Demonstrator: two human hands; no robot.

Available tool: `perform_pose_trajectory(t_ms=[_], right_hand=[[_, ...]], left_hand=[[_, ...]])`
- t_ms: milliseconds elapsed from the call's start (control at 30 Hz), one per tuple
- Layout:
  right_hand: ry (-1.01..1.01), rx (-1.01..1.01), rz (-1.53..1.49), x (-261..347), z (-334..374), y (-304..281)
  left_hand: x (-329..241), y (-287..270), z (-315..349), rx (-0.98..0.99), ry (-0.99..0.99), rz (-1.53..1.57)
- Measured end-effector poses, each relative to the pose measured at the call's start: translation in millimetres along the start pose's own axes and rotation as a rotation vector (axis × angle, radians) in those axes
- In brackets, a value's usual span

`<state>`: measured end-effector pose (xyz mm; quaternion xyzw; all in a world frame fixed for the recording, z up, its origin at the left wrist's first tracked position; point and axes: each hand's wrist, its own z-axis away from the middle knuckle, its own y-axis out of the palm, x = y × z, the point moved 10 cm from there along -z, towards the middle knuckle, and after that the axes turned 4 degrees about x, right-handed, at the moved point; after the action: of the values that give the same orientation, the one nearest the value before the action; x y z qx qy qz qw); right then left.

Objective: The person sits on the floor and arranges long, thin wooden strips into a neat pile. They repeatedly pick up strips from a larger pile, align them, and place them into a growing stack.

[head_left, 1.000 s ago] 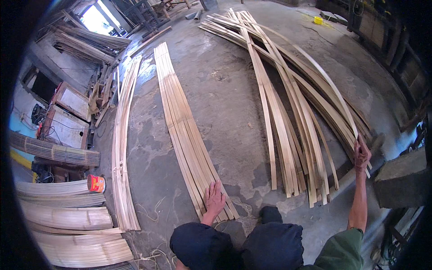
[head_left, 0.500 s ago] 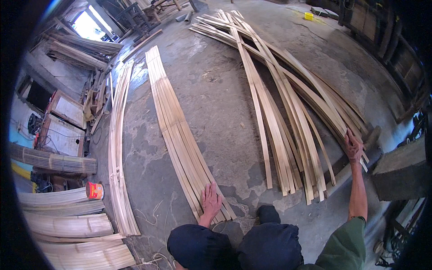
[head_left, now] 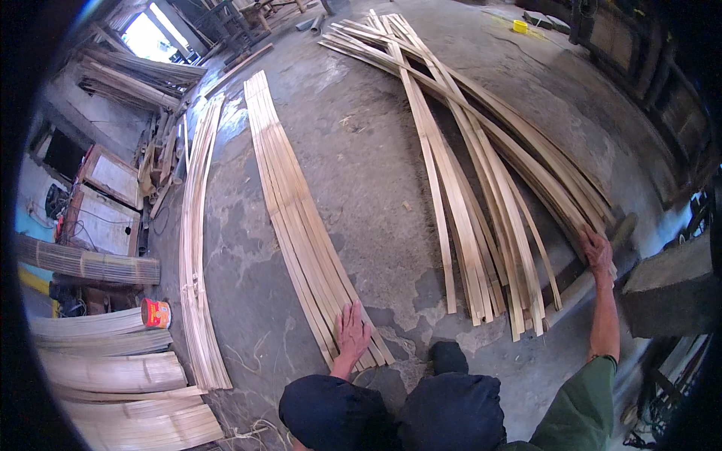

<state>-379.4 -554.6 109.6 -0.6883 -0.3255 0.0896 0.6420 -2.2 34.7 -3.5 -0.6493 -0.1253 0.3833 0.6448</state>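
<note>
A flat row of pale bamboo strips (head_left: pixel 289 195) lies side by side on the floor, slightly fanned at the near end. My left hand (head_left: pixel 351 334) rests on that near end, its fingers stretched out flat. To the right, a loose pile of long bamboo strips (head_left: pixel 459 143) crosses over itself toward the far end. My right hand (head_left: pixel 598 252) has its fingers curled over the near ends of the rightmost bundle of strips (head_left: pixel 553 173). The hand hides the tips there.
Another narrow bundle of strips (head_left: pixel 194 248) lies left of the row. Stacks of wider slats (head_left: pixel 113 372) and a red tub (head_left: pixel 156 313) sit at the left. A thick block (head_left: pixel 669 289) stands beside my right forearm. A yellow container (head_left: pixel 520 26) is far off.
My right hand has shifted slightly toward me and to the right. The strips at its side now lie closer together. My left hand has stayed flat on the row.
</note>
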Motion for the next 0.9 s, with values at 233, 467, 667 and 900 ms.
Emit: perform_pose_trajectory(t_ms=[233, 467, 667, 900], right_hand=[[-0.205, -0.284, 0.143, 66.0, 24.4, -3.8], [-0.275, 0.583, -0.853, 366.8, 172.2, 191.6], [-0.294, 0.779, -0.713, 505.8, 243.1, 257.8], [-0.235, 0.719, -0.753, 493.8, 226.2, 268.5]], left_hand=[[7.0, -3.0, -2.1, -0.019, -0.091, 0.145], [23.7, -7.3, 6.4, -0.134, -0.043, 0.269], [28.3, -10.2, -1.3, -0.18, -0.024, 0.422], [30.9, -1.3, -1.1, -0.166, -0.056, 0.387]])
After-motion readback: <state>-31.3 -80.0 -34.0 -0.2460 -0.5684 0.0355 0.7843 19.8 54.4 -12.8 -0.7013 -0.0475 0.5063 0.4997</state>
